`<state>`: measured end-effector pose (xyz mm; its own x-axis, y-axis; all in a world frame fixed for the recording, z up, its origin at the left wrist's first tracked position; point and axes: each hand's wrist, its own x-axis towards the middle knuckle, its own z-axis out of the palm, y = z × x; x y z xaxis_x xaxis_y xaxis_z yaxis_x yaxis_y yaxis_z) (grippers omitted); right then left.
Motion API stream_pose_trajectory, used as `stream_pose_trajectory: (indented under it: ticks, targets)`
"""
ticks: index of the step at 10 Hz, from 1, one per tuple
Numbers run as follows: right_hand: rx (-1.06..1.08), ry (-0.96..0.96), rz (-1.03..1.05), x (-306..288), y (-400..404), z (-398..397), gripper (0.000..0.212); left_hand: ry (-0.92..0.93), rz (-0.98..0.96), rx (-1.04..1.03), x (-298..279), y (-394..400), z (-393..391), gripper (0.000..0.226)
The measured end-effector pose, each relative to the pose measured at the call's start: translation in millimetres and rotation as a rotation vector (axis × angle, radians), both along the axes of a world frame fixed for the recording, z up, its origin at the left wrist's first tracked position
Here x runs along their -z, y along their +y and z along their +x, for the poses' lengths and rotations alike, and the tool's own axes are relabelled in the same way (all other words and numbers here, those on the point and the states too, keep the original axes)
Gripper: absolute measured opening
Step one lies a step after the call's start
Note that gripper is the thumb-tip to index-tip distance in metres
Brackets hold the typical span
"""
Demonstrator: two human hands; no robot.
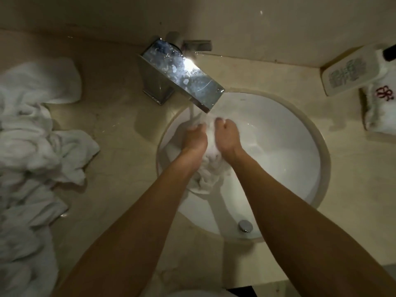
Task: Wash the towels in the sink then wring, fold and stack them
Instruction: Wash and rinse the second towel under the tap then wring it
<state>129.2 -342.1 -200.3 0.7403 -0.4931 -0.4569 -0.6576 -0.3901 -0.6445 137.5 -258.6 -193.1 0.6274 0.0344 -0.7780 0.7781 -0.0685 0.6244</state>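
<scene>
one beige table carries everything. in it sits one round white sink, with one small metal drain knob near its front edge. on the left part of the table lies one big heap of white towels, crumpled together; how many are in the heap i cannot tell. one square metal tap stands behind the sink and reaches over the basin, and a thin stream of water falls from its mouth. on the far right, at the wall, there is one folded white cloth with a red mark, and one white bottle with green print lies just beside it.

one wet white towel is in the sink, bunched under the tap, between the two forearms, which cover part of it. the left hand has its grip clenched around the upper part of the towel, under the water. the right hand also grasps the towel, fingers curled into the cloth, close beside the left one.
</scene>
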Motion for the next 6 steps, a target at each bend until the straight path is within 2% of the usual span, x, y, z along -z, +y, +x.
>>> stream_pose_trajectory:
  ticks: [1, 2, 3, 4, 5, 6]
  targets:
    - [-0.059, 0.021, 0.103, -14, 20, -31, 0.039, 0.073, -0.089, -0.150, 4, 10, 11, 0.038]
    - [-0.227, 0.015, 0.255, -35, 34, -53, 0.035, 0.195, -0.209, -0.230, 6, 16, 12, 0.047]
    - [-0.112, -0.015, 0.212, -30, 18, -26, 0.037, 0.100, -0.175, -0.189, -5, 15, -6, 0.039]
    - [-0.095, 0.112, 0.056, -13, 11, 5, 0.040, -0.016, -0.021, -0.069, -11, 9, -21, 0.025]
    - [-0.170, 0.097, 0.115, -7, 17, 17, 0.038, -0.033, -0.048, -0.050, -12, 15, -28, 0.021]
    - [-0.201, -0.019, 0.318, -10, 17, 9, 0.032, 0.060, -0.018, -0.162, -15, 34, -42, 0.022]
